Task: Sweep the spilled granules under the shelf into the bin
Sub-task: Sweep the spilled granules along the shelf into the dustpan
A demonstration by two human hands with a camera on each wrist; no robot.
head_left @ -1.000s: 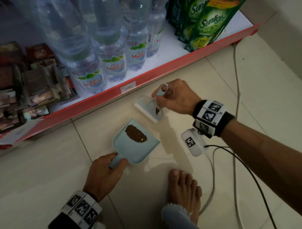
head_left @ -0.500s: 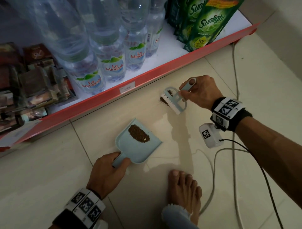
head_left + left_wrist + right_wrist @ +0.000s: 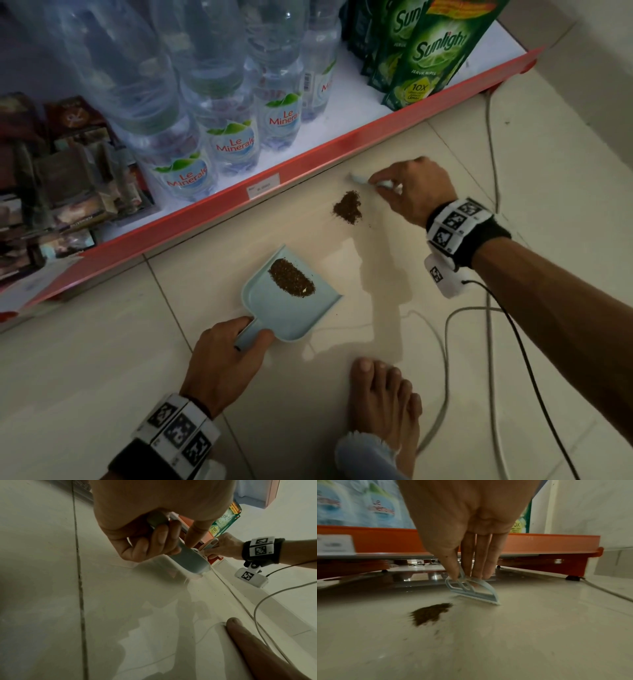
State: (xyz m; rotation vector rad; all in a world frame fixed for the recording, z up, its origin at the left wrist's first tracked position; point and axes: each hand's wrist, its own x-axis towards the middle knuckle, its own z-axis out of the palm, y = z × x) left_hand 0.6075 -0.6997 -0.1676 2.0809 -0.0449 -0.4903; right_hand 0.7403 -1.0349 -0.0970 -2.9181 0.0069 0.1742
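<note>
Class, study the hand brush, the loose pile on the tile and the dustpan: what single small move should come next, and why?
Probably the right hand should draw the hand brush across the loose pile of granules toward the dustpan. The pile lies on open tile between brush and pan, apart from both. The left hand grips the pan's handle, its open edge facing the pile, with granules already inside.

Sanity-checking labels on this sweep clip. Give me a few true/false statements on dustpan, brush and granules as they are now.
1. The left hand grips the dustpan by its handle. True.
2. The dustpan is empty. False: it holds a patch of brown granules.
3. A loose pile of granules lies on the floor between dustpan and shelf edge. True.
4. The brush sits on top of that pile. False: it is beside it, held by the right hand.
</note>
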